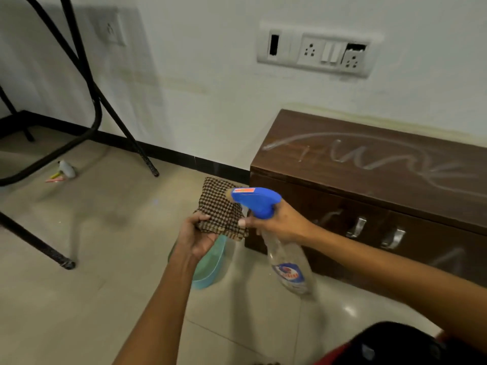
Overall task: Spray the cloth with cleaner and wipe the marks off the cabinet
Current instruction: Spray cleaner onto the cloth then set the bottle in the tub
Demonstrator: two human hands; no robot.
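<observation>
My left hand [196, 237] holds a brown checked cloth [220, 208] up in front of me. My right hand [283, 223] grips a clear spray bottle [288, 262] by its neck, a finger on the trigger. Its blue nozzle head [257, 200] points left, almost touching the cloth. To the right stands a low dark brown cabinet [329, 167] against the wall. White scribbled marks [369, 156] run across its top, and more marks show on the drawer fronts near the metal handles [357, 227].
A teal plastic tub [210, 267] sits on the tiled floor below my left hand. Black metal furniture legs [89, 101] cross the left side, with small litter [63, 171] beneath. A wall socket panel [316, 52] is above the cabinet.
</observation>
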